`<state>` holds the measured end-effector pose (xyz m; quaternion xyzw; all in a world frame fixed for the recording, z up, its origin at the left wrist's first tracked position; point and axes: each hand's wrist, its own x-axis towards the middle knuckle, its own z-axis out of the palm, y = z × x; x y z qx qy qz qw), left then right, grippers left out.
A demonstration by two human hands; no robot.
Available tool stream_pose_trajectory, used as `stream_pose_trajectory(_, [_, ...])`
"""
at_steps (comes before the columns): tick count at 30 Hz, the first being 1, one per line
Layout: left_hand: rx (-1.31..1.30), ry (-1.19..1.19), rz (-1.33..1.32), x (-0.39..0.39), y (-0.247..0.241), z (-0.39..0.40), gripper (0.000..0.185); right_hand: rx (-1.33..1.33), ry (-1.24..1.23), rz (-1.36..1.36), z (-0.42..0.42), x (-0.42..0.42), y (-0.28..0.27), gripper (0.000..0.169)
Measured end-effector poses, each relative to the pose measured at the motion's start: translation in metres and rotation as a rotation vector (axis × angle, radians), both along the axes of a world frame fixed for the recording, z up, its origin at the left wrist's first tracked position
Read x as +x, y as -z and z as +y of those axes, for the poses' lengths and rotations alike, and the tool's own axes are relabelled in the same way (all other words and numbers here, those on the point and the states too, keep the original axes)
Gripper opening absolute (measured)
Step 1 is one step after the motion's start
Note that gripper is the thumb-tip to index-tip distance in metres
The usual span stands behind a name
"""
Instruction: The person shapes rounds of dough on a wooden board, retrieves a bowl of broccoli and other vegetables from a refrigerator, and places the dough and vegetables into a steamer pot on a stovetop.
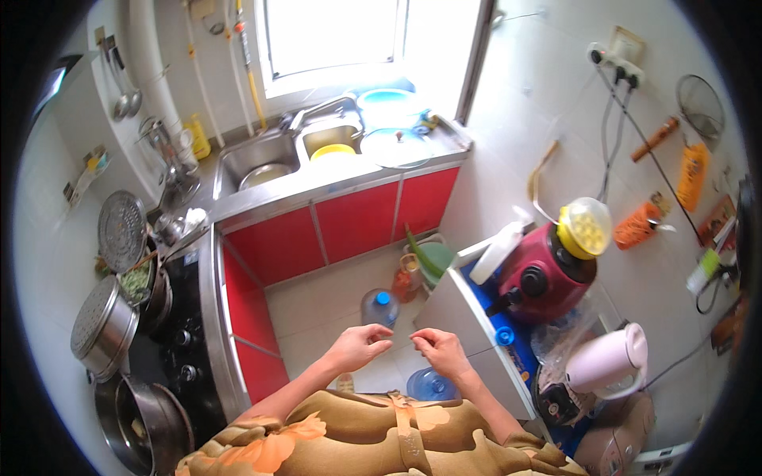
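My left hand (360, 347) is raised in front of my body, its fingers bent and a gap between thumb and fingers. Facing it across a small space, my right hand (440, 350) has loosely curled fingers. I see nothing held in either one. Beyond the left fingertips, a large clear water bottle with a blue cap (380, 306) stands on the tiled floor. Below the right hand is a blue translucent water jug (431, 385), partly hidden by my wrist and clothing.
A black gas stove (190, 333) with pots and steamers (104, 333) runs along the left. Red cabinets (357, 208) sit under the double sink (262, 160). On the right, a white cabinet (452, 315) bears a maroon appliance (542, 279) and a pink kettle (607, 360).
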<state>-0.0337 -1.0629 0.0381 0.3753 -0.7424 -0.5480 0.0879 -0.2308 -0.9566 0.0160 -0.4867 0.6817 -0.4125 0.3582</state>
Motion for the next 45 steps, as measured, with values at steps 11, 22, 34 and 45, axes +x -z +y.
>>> stream_pose_trajectory(11, [0.090,0.064,0.053,-0.026,-0.004,0.039,0.031,-0.024,0.141,0.071,0.064,-0.038,-0.010,0.020])
stream_pose_trajectory(22, [-0.016,0.340,-0.023,-0.083,-0.012,0.065,0.028,-0.014,0.348,-0.055,0.136,-0.047,0.020,0.020])
stream_pose_trajectory(34, [0.006,0.882,0.045,-0.169,0.038,0.144,0.025,-0.003,0.878,0.179,0.268,-0.005,0.017,0.021])
stream_pose_trajectory(45, [0.073,1.336,-0.048,-0.260,0.035,0.400,0.028,0.080,1.502,0.206,0.530,0.028,0.021,0.021])
